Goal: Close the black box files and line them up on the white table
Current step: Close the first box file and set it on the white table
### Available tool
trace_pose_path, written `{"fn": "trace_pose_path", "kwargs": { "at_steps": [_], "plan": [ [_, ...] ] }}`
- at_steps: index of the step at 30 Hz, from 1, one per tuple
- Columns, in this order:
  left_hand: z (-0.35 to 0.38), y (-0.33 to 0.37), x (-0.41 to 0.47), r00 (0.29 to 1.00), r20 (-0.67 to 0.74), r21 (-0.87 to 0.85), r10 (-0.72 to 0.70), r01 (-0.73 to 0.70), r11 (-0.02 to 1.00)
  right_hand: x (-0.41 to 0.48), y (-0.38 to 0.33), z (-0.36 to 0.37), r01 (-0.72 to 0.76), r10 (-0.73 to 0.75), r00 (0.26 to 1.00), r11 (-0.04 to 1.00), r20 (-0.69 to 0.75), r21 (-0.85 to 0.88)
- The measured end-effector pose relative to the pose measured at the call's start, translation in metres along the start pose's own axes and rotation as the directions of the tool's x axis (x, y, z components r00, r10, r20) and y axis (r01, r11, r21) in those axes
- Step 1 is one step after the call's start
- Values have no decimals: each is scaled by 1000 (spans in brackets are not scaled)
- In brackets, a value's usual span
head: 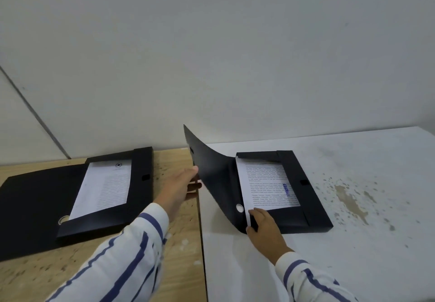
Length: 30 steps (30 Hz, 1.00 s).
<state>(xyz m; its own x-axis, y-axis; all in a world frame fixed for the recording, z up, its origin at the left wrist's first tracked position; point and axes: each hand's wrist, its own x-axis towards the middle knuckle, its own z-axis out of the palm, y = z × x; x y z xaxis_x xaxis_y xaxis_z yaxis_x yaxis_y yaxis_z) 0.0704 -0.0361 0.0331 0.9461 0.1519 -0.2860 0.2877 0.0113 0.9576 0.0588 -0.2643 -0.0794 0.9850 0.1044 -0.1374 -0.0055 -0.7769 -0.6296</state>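
Two black box files lie open, each with printed paper inside. One box file (313, 198) rests on the white table (353, 243); its lid (211, 174) is raised and curved, standing up on the left side. My left hand (181, 188) grips the lid's outer edge, thumb on one side and fingers on the other. My right hand (263, 226) presses on the near left corner of this file, beside the paper's edge. The other box file (138, 198) lies on the wooden table (179, 243) at the left, its lid (40, 202) flat open.
A grey-white wall (211, 54) rises right behind both tables. The white table carries brown stains (350, 200) to the right of the file. A narrow seam (203, 243) separates the wooden and white tables.
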Motion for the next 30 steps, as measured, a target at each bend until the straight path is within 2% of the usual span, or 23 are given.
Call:
{"fn": "trace_pose_path", "kwargs": {
  "at_steps": [5, 9, 12, 15, 17, 19, 20, 21, 23, 26, 30],
  "plan": [
    [61, 13, 4, 996, 61, -60, 61, -57, 997, 1, 9, -23, -41, 45, 998, 995, -42, 96],
    [111, 15, 13, 989, 98, 23, 113, -116, 993, 12, 26, -48, -85, 92, 995, 979, -25, 184],
    [144, 11, 22, 985, 128, 112, 117, -132, 985, 24, 39, -76, -153, 152, 988, 923, 31, 354],
    [174, 0, 32, 981, 178, 310, 77, -130, 942, 36, 54, -111, -222, 204, 974, 789, 97, 573],
    [186, -14, 39, 979, 198, 470, 35, -127, 874, 43, 62, -136, -291, 277, 949, 598, 148, 747],
    [196, -32, 48, 984, 177, 587, -9, -98, 803, 55, 78, -152, -269, 287, 947, 460, 145, 846],
    [201, -41, 52, 988, 153, 640, -30, -76, 764, 60, 87, -159, -258, 270, 952, 441, 147, 860],
    [204, -48, 56, 991, 125, 689, -49, -51, 723, 63, 96, -166, -260, 246, 956, 457, 160, 851],
    [211, -59, 60, 995, 71, 746, -65, -10, 666, 69, 109, -176, -257, 208, 964, 584, 163, 770],
    [215, -71, 62, 998, 1, 770, -63, 39, 637, 80, 125, -177, -246, 178, 969, 788, 174, 564],
    [214, -87, 65, 995, -32, 808, -96, 82, 584, 84, 143, -160, -220, 190, 973, 931, 128, 292]
  ]
}}
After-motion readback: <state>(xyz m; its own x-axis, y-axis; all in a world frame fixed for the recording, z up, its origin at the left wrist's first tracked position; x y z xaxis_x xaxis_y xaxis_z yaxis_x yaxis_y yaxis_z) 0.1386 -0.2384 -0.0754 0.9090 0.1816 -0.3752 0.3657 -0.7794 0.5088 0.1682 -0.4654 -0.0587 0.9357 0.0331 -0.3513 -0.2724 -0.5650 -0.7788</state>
